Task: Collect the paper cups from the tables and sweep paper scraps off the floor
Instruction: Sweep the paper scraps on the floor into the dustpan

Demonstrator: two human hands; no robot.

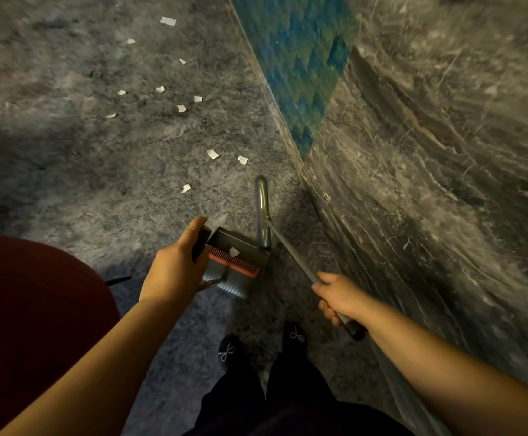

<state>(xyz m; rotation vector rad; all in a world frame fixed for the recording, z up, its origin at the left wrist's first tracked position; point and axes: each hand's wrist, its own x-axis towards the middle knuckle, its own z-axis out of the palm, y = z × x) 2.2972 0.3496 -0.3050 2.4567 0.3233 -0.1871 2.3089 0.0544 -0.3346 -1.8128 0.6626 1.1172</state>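
Note:
My left hand (177,265) grips the black handle of a grey dustpan (240,247) with a red comb strip; one white scrap lies inside the pan. My right hand (338,297) grips the metal pole of a broom (291,256), whose grey head (264,212) stands on the floor just past the pan. Several white paper scraps (213,154) are scattered over the grey speckled floor ahead, out to a larger piece (168,21) far off. No paper cups are in view.
A dark marble wall (429,184) with a blue-green mosaic band (303,73) runs close along the right. A dark red round seat (36,309) sits at the lower left. My two feet in dark shoes (256,344) stand behind the pan.

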